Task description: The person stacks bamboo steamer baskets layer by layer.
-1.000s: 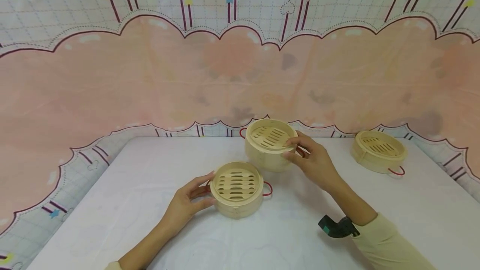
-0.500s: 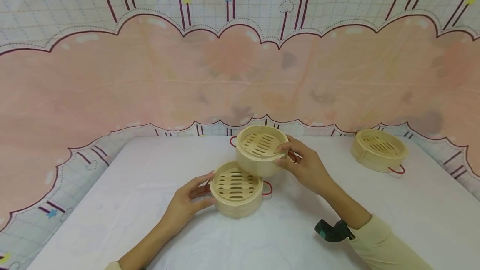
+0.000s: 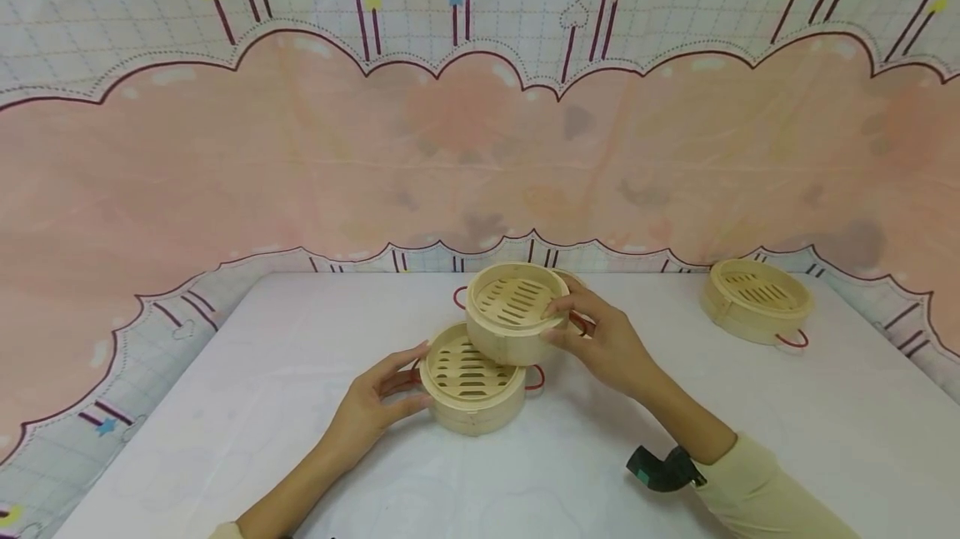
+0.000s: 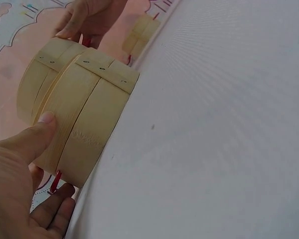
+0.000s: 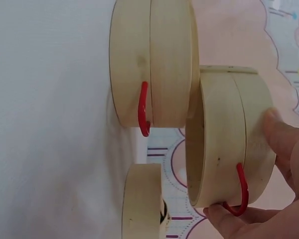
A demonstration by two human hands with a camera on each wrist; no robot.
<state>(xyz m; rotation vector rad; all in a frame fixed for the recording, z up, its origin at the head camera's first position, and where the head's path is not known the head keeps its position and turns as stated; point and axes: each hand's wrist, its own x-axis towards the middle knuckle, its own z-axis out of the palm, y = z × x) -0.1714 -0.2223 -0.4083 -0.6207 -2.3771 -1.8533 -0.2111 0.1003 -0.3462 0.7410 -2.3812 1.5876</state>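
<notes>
Two round bamboo steamer baskets with slatted bottoms and red side handles are at the middle of the table. My left hand (image 3: pixel 378 393) grips the left side of the lower steamer basket (image 3: pixel 476 414), thumb in front and fingers behind, by its red handle (image 4: pixel 56 182). My right hand (image 3: pixel 600 335) pinches the right side of the raised steamer basket (image 3: pixel 513 306), thumb at its upper rim. The raised basket overlaps the back right of the lower one, slightly tilted. In the right wrist view, its underside edge (image 5: pixel 194 164) sits right by the lower basket's top rim (image 5: pixel 194 64).
A third steamer basket (image 3: pixel 757 306) stands at the back right, its red handle facing forward. Another pale bamboo piece (image 3: pixel 572 276) shows just behind the raised basket, mostly hidden; in the right wrist view a bamboo ring (image 5: pixel 142 199) stands low on the table. A patterned cloth (image 3: pixel 450 156) hangs behind.
My right hand has brought its steamer basket left and toward me, from behind the lower basket to over its back right part. The left hand and lower basket have stayed put.
</notes>
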